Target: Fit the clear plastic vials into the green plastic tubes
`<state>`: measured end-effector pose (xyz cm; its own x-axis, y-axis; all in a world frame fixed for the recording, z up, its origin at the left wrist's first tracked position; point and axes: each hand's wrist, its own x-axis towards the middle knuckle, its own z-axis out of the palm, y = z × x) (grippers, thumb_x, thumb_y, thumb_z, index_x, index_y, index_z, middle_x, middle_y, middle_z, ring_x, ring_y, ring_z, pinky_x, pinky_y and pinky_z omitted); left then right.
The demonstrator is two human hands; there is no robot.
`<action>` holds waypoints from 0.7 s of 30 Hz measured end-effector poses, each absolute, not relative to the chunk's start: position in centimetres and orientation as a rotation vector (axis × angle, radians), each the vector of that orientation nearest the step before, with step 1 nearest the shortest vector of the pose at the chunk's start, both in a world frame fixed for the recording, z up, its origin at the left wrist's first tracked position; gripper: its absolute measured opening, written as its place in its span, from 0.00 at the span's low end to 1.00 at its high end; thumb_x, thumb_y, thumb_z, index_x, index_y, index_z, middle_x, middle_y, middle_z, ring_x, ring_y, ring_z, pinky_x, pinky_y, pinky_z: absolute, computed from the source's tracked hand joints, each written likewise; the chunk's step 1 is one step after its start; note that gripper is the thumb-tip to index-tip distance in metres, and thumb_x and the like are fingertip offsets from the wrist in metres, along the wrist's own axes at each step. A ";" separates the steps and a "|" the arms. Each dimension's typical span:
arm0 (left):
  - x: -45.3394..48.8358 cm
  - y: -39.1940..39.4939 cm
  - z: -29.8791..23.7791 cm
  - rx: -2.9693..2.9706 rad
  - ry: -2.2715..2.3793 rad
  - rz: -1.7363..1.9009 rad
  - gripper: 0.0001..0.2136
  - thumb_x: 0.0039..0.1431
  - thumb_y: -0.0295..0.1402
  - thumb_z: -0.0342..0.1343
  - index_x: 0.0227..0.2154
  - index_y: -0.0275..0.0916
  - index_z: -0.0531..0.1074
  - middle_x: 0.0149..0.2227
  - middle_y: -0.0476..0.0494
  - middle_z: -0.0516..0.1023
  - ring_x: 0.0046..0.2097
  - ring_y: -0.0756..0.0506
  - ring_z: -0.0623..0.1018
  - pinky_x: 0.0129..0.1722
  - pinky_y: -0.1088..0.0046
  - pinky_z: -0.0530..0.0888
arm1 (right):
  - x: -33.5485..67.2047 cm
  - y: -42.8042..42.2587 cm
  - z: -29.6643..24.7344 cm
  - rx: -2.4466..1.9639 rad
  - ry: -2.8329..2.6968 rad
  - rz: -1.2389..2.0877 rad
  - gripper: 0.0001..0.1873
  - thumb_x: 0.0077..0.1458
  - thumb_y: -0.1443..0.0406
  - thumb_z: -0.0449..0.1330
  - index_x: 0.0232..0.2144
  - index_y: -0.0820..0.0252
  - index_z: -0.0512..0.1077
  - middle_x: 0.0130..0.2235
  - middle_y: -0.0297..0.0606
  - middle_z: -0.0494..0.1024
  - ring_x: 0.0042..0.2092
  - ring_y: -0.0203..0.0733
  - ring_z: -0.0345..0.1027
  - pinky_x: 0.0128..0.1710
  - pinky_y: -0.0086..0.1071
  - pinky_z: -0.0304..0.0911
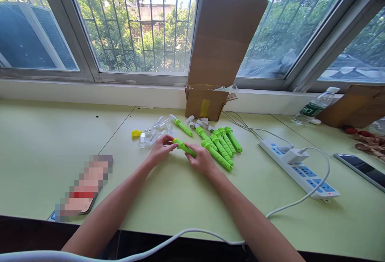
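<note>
My right hand (203,159) is wrapped round a green plastic tube (187,148) with a threaded end, held tilted just above the table. A small yellow ring (175,140) sits at the tube's left end, and the fingers of my left hand (162,148) are closed on it there. Beyond my left hand lie several clear plastic caps (153,136) and a yellow piece (136,133). Several ribbed green tubes (221,150) lie beside my right hand. Farther back, another green tube (182,127) has a clear cap on its end, near several small white parts (202,123).
An open cardboard box (207,105) stands against the window. To the right are a white power strip (297,170) with cables, a water bottle (315,105) and a phone (361,170). Another phone (90,206), partly blurred, lies left. A white cable (180,234) crosses the front edge.
</note>
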<state>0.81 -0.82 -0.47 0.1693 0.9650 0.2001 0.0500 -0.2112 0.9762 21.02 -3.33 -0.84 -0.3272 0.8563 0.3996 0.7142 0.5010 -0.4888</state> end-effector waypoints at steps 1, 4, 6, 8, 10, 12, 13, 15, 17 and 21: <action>0.7 -0.8 -0.5 1.499 1.022 1.187 0.16 0.46 0.41 0.65 0.33 0.36 0.69 0.32 0.45 0.75 0.32 0.49 0.76 0.30 0.72 0.74 | 21.0 -3.4 -0.8 -1.289 -2.129 0.297 0.24 0.53 0.67 0.58 0.54 0.54 0.68 0.49 0.39 0.76 0.47 0.47 0.71 0.49 0.38 0.65; 0.4 -0.7 -0.5 1.542 1.007 1.142 0.15 0.47 0.40 0.64 0.32 0.36 0.68 0.33 0.44 0.75 0.34 0.48 0.76 0.31 0.73 0.74 | 21.0 -3.5 -0.7 -1.314 -2.148 0.296 0.25 0.54 0.67 0.58 0.55 0.53 0.68 0.47 0.38 0.77 0.45 0.45 0.72 0.47 0.35 0.65; 0.3 -0.7 -0.6 1.559 1.013 1.133 0.15 0.47 0.40 0.64 0.31 0.36 0.68 0.33 0.44 0.75 0.34 0.48 0.76 0.30 0.73 0.73 | 20.9 -3.6 -0.7 -1.332 -2.159 0.288 0.24 0.55 0.67 0.57 0.55 0.52 0.68 0.46 0.38 0.77 0.44 0.44 0.72 0.46 0.34 0.65; 0.3 -0.6 -0.7 1.565 1.030 1.149 0.15 0.47 0.40 0.64 0.31 0.36 0.67 0.34 0.43 0.75 0.34 0.48 0.76 0.30 0.73 0.73 | 20.9 -3.6 -0.7 -1.349 -2.164 0.276 0.24 0.55 0.66 0.57 0.55 0.52 0.67 0.45 0.38 0.77 0.43 0.44 0.72 0.45 0.33 0.65; 0.4 -0.5 -0.8 1.572 1.039 1.166 0.15 0.46 0.39 0.64 0.30 0.36 0.67 0.35 0.43 0.76 0.34 0.48 0.76 0.30 0.73 0.73 | 20.8 -3.6 -0.8 -1.362 -2.166 0.265 0.24 0.55 0.66 0.57 0.56 0.52 0.67 0.44 0.38 0.77 0.42 0.43 0.72 0.44 0.33 0.65; 0.4 -0.5 -0.8 1.587 1.031 1.174 0.15 0.46 0.39 0.65 0.30 0.36 0.67 0.35 0.43 0.76 0.34 0.48 0.77 0.30 0.73 0.73 | 20.9 -3.5 -0.9 -1.376 -2.171 0.253 0.25 0.55 0.66 0.57 0.56 0.52 0.67 0.43 0.38 0.77 0.41 0.43 0.72 0.43 0.32 0.64; 0.4 -0.5 -0.8 1.598 1.023 1.173 0.15 0.46 0.39 0.64 0.29 0.36 0.67 0.35 0.43 0.76 0.34 0.48 0.77 0.31 0.73 0.73 | 20.9 -3.5 -0.9 -1.384 -2.175 0.245 0.25 0.55 0.66 0.57 0.56 0.51 0.67 0.43 0.38 0.77 0.41 0.43 0.72 0.43 0.32 0.64; 0.4 -0.5 -0.7 1.621 1.015 1.170 0.14 0.46 0.39 0.64 0.28 0.36 0.66 0.36 0.43 0.76 0.35 0.48 0.77 0.31 0.73 0.74 | 20.9 -3.5 -1.0 -1.395 -2.181 0.232 0.25 0.55 0.66 0.57 0.56 0.51 0.67 0.42 0.38 0.77 0.40 0.43 0.72 0.42 0.31 0.64; 0.5 -0.6 -0.7 1.642 1.019 1.170 0.14 0.47 0.38 0.64 0.27 0.36 0.66 0.37 0.42 0.77 0.36 0.47 0.78 0.33 0.72 0.74 | 20.9 -3.5 -1.0 -1.396 -2.183 0.229 0.25 0.55 0.67 0.56 0.56 0.50 0.66 0.42 0.38 0.77 0.41 0.43 0.72 0.42 0.31 0.64; 0.7 -0.7 -0.5 1.667 1.036 1.194 0.13 0.47 0.38 0.63 0.27 0.36 0.66 0.39 0.41 0.77 0.39 0.45 0.78 0.34 0.70 0.75 | 20.9 -3.4 -1.1 -1.395 -2.156 0.243 0.25 0.55 0.66 0.56 0.56 0.50 0.66 0.43 0.38 0.77 0.42 0.44 0.72 0.43 0.32 0.64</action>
